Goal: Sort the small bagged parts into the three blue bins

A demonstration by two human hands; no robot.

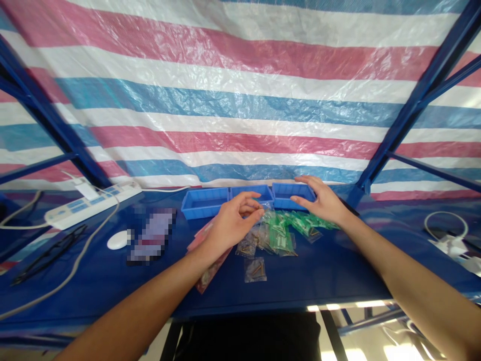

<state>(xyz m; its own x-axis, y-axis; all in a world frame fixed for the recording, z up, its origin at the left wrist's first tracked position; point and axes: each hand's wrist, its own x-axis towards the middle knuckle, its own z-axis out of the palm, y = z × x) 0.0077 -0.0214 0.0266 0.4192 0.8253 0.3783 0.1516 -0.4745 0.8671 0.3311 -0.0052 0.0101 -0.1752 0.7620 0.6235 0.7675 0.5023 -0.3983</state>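
My left hand (240, 218) is closed, thumb and fingertips pinching what looks like the edge of a small clear plastic bag (268, 206). My right hand (319, 199) reaches over the right blue bin (291, 203), thumb and fingers apart, holding nothing visible. Two more blue bins, the left one (205, 213) and the middle one (235, 192), stand in the same row. Below my hands lies a pile of green bags (280, 233) and clear bags with small brass-coloured parts (246, 244). A single clear bag (255, 269) lies nearer the front edge. Pink bags (212, 276) are partly hidden under my left forearm.
On the left of the blue table (300, 286) are a blurred phone (154, 235), a white oval object (119, 240), black glasses (48, 253) and a power strip (93, 204) with cables. A coiled white cable (446, 225) lies at right. Striped sheeting (240, 115) hangs behind.
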